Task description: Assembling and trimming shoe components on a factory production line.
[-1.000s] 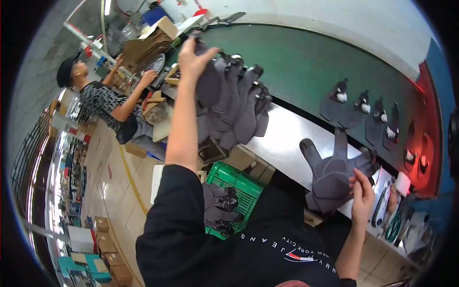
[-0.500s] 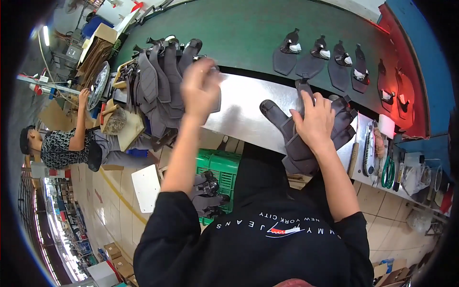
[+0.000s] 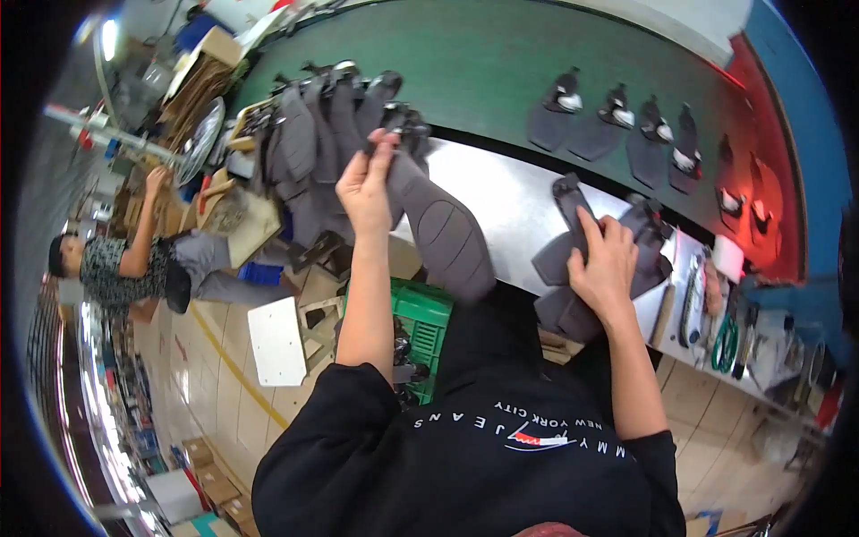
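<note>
My left hand (image 3: 365, 192) is closed, pinching the upper end of a dark grey sandal sole (image 3: 445, 237). The sole hangs tilted over the table's front edge, its stitched oval pattern showing. My right hand (image 3: 607, 268) is closed on another dark grey sandal sole (image 3: 569, 204), thumb on one side and bent fingers over it. Beneath that hand several more soles lie fanned in a pile (image 3: 568, 313), partly hidden by the fingers. Left of my left hand, a bigger heap of grey sandal soles (image 3: 300, 143) with black straps stands at the table edge.
A green conveyor belt (image 3: 465, 63) carries spaced sandal soles (image 3: 598, 134) with straps and white bits. Hand tools, including green-handled scissors (image 3: 725, 345), lie on the metal table's right end. A green crate (image 3: 420, 322) stands below. At left, another person (image 3: 134, 264) works.
My left hand has drawn a sandal sole from the heap and brought it toward me. My right hand remains at the pile, its fingers more bent, and the top sole there has shifted.
</note>
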A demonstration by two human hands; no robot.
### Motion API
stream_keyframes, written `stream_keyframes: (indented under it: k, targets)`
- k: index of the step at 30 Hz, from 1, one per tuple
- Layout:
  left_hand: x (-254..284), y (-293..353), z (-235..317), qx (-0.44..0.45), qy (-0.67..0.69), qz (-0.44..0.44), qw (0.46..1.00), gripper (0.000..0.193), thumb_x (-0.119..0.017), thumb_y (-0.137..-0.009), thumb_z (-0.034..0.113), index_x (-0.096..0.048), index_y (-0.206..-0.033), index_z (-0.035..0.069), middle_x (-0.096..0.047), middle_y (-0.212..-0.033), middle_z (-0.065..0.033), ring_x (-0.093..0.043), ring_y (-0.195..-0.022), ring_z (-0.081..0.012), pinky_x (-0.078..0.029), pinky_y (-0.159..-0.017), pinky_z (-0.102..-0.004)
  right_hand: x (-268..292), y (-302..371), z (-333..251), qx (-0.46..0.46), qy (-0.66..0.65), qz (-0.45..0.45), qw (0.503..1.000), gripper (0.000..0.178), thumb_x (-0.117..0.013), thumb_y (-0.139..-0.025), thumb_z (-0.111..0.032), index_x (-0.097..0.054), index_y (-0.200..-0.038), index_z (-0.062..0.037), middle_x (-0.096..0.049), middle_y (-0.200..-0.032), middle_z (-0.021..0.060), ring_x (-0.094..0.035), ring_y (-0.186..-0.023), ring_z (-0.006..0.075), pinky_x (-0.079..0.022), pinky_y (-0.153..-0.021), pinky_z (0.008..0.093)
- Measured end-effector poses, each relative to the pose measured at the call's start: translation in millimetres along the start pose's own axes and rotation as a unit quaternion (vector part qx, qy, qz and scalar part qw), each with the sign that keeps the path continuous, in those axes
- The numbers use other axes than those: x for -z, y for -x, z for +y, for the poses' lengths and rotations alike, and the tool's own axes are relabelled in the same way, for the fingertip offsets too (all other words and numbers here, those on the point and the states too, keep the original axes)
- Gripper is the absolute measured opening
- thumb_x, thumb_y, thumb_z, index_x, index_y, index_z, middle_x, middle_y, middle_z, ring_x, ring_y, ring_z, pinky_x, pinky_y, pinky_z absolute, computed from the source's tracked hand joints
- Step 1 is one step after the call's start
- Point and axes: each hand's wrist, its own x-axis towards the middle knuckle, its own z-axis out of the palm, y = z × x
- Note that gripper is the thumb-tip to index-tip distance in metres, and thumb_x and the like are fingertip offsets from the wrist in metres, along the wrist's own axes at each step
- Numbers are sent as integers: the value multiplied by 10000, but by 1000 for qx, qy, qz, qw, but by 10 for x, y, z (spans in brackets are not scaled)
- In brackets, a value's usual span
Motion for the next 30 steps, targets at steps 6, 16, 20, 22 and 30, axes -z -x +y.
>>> stream_keyframes:
  k: [6,16,20,22,30]
  targets:
    - [-290,608,-16,212,-39,-205,955,229,-658,-899,148,-695,-1018,-45,-709,-916,-76,-633,-850,-100,-483,-820,-253,111,98,-76,23,-60,92,994,394,-637,-781,-101,-623,-1175,-96,-529,-1212,164,-482,-1102,332,-387,-932,433]
    - [-540,1017,168,367,-20,-244,897,229,-667,-866,139,-706,-961,-65,-698,-910,-104,-622,-774,-104,-481,-716,-228,595,403,172,-9,-130,161,978,165,-600,-832,-17,-679,-975,-37,-655,-927,98,-562,-897,273,-443,-815,358]
    - [-566,1073,155,382,-26,-264,885,220,-665,-859,150,-718,-907,-59,-697,-895,-89,-612,-755,-96,-471,-693,-217,628,570,673,-46,1,213,976,206,-610,-838,-43,-671,-1034,-53,-635,-945,102,-560,-910,288,-436,-841,373]
    - [-597,1094,153,387,-24,-271,881,227,-664,-859,155,-716,-909,-60,-697,-891,-83,-607,-749,-92,-467,-690,-214,636,664,935,-30,158,228,960,237,-616,-875,-117,-655,-1099,-49,-625,-959,102,-576,-924,283,-435,-861,367]
    - [-646,1211,82,329,-50,-319,887,218,-639,-869,151,-720,-890,-49,-688,-1017,-66,-563,-778,-71,-432,-722,-216,481,807,1050,-106,91,114,984,403,-668,-829,-190,-618,-1221,-112,-594,-922,67,-583,-816,253,-397,-712,390]
